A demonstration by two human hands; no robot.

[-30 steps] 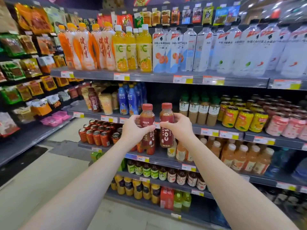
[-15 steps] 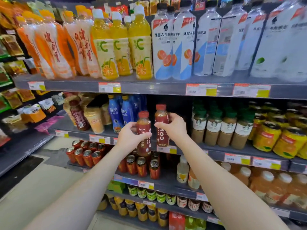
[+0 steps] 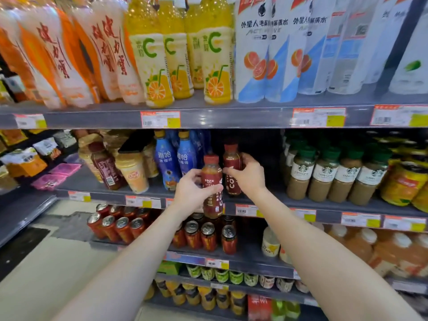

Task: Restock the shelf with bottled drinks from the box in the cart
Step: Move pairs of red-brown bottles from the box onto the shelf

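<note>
My left hand [image 3: 193,192] grips a red-capped Costa coffee bottle [image 3: 212,181], held upright just in front of the second shelf's edge [image 3: 273,209]. My right hand [image 3: 249,173] grips a second Costa bottle [image 3: 232,163], which is farther in, over the dark gap of that shelf between the blue bottles [image 3: 166,163] and the Starbucks bottles [image 3: 324,174]. Whether its base touches the shelf is hidden by my hand. The cart and box are out of view.
Tall orange and white drink bottles [image 3: 215,54] fill the shelf above. Red cans [image 3: 208,237] stand on the shelf below my hands. A cup and a brown bottle [image 3: 105,167] sit left of the blue bottles. Snack racks [image 3: 25,163] line the left aisle.
The shelves have grown larger in view as I came closer. Both hands carried their bottles forward and up; the right bottle now reaches into the shelf gap.
</note>
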